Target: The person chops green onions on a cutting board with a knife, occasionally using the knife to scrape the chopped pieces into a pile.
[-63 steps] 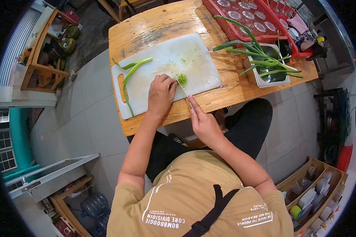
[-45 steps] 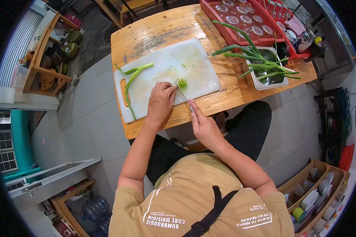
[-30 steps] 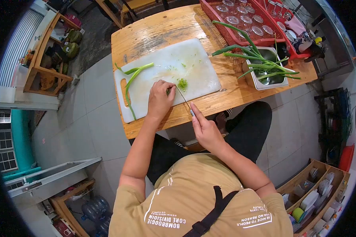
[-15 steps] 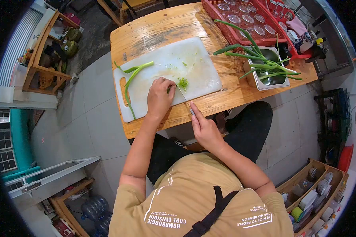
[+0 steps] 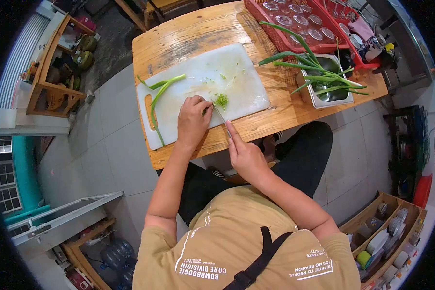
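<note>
My right hand (image 5: 246, 155) is closed around the handle of a knife (image 5: 219, 114), whose blade reaches over the white cutting board (image 5: 249, 79) toward my left fingertips. With fingers curled, my left hand (image 5: 193, 116) presses green onion against the board; most of that piece is hidden under the fingers. A small pile of chopped green onion (image 5: 221, 100) lies just right of the blade, with loose bits scattered beyond it. On the board's left side rests a whole green onion stalk (image 5: 165, 90), its long leaf running down past the handle slot.
At the table's right, a metal container (image 5: 329, 101) holds several long green onions (image 5: 324, 77). Behind it stands a red basket (image 5: 290, 43) of upturned glasses. The wooden table's (image 5: 179, 43) near edge runs close to my knees.
The chopped pile looks slightly larger. My right hand and the knife have shifted a little up and left, while the whole view has drifted slightly. My left hand keeps its grip.
</note>
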Demonstrator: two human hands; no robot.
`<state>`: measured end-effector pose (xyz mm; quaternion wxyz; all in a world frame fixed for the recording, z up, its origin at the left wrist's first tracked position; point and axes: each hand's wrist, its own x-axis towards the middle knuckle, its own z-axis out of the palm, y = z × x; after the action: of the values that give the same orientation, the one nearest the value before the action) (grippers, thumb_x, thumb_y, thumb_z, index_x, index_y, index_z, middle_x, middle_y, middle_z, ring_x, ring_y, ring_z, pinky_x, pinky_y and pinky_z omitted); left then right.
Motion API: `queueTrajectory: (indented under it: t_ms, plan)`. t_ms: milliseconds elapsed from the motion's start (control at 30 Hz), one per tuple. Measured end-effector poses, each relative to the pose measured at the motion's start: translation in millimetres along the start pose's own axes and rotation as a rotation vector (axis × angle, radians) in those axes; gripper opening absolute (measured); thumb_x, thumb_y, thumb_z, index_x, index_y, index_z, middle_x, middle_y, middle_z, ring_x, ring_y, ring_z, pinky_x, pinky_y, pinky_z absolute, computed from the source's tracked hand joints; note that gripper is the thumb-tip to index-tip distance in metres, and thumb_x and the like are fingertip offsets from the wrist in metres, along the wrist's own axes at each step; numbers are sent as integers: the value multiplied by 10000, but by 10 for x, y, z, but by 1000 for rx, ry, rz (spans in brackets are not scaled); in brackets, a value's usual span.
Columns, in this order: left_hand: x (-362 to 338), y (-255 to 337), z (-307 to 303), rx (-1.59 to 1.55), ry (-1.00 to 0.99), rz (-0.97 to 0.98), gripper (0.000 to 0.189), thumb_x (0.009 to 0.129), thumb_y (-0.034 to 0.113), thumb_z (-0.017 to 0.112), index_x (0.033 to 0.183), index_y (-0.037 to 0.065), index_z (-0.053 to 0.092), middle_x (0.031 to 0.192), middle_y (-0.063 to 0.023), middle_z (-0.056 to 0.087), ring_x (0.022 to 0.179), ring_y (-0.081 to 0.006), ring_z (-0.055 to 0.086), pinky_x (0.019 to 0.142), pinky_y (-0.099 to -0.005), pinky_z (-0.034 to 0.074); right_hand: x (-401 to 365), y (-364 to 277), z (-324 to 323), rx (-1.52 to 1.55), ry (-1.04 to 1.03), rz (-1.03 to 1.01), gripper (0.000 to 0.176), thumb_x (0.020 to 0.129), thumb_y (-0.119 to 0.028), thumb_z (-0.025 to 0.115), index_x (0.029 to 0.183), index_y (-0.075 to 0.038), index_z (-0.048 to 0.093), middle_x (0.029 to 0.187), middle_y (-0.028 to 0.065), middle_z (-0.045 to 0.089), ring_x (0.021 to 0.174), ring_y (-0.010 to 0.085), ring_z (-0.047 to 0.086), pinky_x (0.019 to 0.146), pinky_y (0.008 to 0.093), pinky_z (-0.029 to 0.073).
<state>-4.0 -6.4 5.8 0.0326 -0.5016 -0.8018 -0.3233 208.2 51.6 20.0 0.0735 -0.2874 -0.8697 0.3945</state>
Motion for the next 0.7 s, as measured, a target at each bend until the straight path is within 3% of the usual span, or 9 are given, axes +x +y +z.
queueTrajectory:
  t_ms: [700]
  plan:
    - [-42,-23,58,-52,9,30,112,932,72,788,1021,5,796,1021,-147,722,1008,-341,685,889,-436,569,54,193,-50,196,94,-43,569,1132,-226,530,1682,-139,414,777,318,680,735,524,682,707,611,534]
